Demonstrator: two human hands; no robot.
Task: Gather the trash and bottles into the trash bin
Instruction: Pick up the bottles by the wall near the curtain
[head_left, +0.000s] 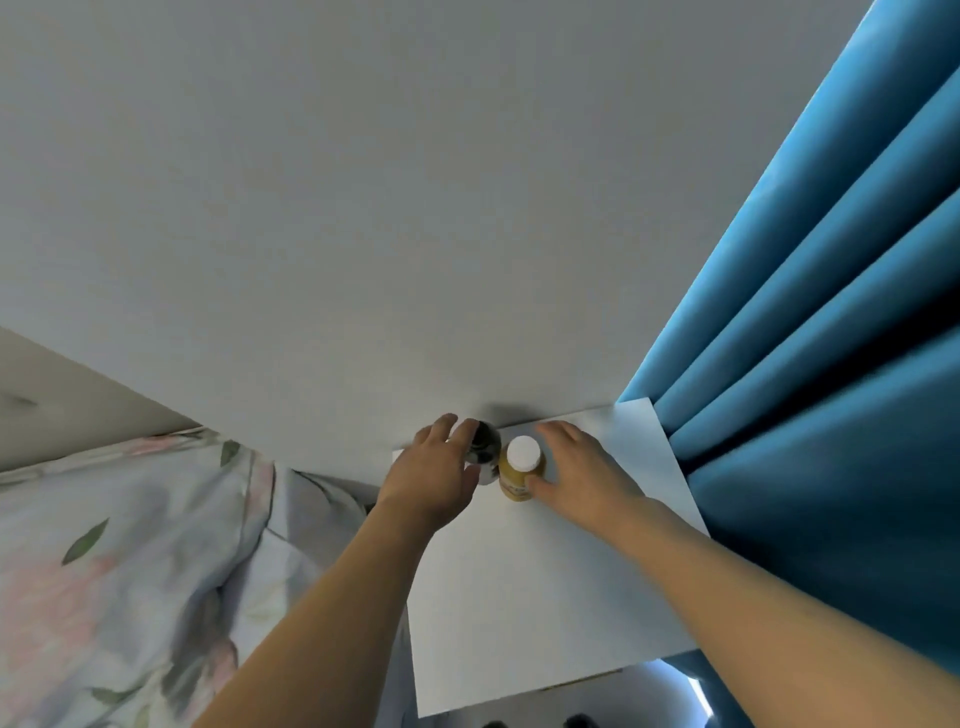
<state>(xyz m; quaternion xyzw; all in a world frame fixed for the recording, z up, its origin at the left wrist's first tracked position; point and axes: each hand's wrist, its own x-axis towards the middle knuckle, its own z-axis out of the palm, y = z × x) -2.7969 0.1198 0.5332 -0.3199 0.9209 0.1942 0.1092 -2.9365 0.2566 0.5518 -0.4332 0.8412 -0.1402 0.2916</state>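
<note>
Two bottles stand side by side at the far edge of a white table (545, 597), against the wall. The dark bottle (484, 451) is on the left, and my left hand (434, 475) curls round it with fingers and thumb. The yellow bottle (519, 470) with a white cap is on the right, and my right hand (582, 475) wraps round it, thumb on its front. No trash bin is in view.
A grey wall (415, 208) rises behind the table. Blue curtains (831, 364) hang close along the table's right side. A bed with a floral cover (130, 571) lies to the left, right beside the table.
</note>
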